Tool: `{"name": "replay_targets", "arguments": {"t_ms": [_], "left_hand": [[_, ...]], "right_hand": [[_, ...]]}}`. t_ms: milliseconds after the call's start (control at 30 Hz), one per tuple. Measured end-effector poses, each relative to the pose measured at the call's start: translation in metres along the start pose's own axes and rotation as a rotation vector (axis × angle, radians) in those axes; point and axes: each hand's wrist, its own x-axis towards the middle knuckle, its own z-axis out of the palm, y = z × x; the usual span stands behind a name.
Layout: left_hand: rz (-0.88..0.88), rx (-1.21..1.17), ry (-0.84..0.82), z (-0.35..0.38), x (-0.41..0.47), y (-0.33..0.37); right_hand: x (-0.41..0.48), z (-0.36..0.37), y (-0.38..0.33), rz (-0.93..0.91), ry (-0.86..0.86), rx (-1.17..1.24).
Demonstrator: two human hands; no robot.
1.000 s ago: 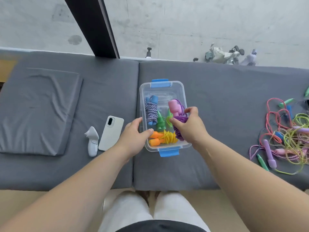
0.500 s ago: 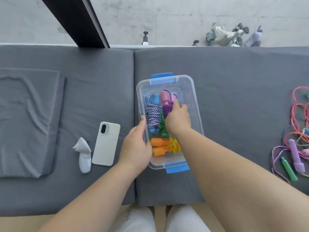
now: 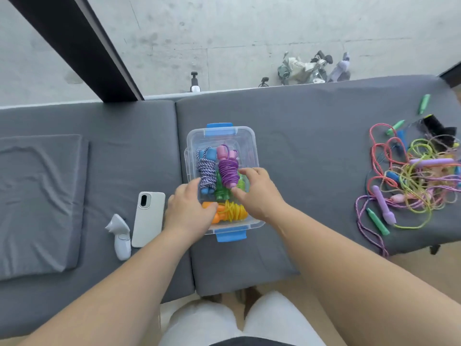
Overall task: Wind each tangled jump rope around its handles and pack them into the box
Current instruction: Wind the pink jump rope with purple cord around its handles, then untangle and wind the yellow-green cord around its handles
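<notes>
**Closely packed box, both hands at its near end**

Nearest the camera, two knees in white trousers (image 3: 224, 320) sit against the edge of a grey cushioned bench (image 3: 311, 171), and both bare forearms reach out over it.

The left hand (image 3: 189, 211) covers the near-left corner of the clear plastic box (image 3: 222, 136). Its thumb lies inside over the ends of the orange handles and its fingers lie along the left wall, gripping that corner and hiding it. The right hand (image 3: 259, 196) hangs over the box's right side with its fingers spread wide and barely curled. Thumb tip and forefinger tip touch the near end of the purple-wound rope (image 3: 228, 171), and the palm blocks the view of the right wall.

Inside, the orange-handled yellow rope (image 3: 232, 212) lies crosswise at the near end. Beyond it, side by side, lie the blue-handled braided rope (image 3: 206, 171) and the purple-wound one, with a green-handled bundle (image 3: 220, 191) partly buried between them. Blue latches mark both ends of the box.

Left of the box lie a white phone (image 3: 149, 218), face down, and just beside it a white handheld device (image 3: 119, 236). A folded grey pad (image 3: 37, 203) sits further left.

Well to the right sprawls the tangle of unwound ropes (image 3: 411, 181), with lilac and green handles poking out.

Beyond the bench are a concrete surface, a dark beam (image 3: 74, 46) and some small objects too blurred to tell.
</notes>
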Motion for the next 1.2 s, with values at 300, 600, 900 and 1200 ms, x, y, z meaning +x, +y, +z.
{"name": "replay_targets", "arguments": {"t_ms": [300, 600, 900, 1200], "left_hand": [[0.207, -0.037, -0.084, 0.033, -0.082, 0.096], [0.316, -0.032, -0.091, 0.176, -0.153, 0.256], [0.197, -0.081, -0.183, 0.275, -0.194, 0.365], [0.132, 0.101, -0.32, 0.307, -0.141, 0.404]], "right_hand": [[-0.123, -0.083, 0.111, 0.17, 0.127, 0.207], [-0.202, -0.179, 0.317, 0.181, 0.193, 0.274], [-0.228, -0.278, 0.425, 0.189, 0.109, 0.233], [-0.18, -0.334, 0.458, 0.197, 0.037, 0.078]]}}
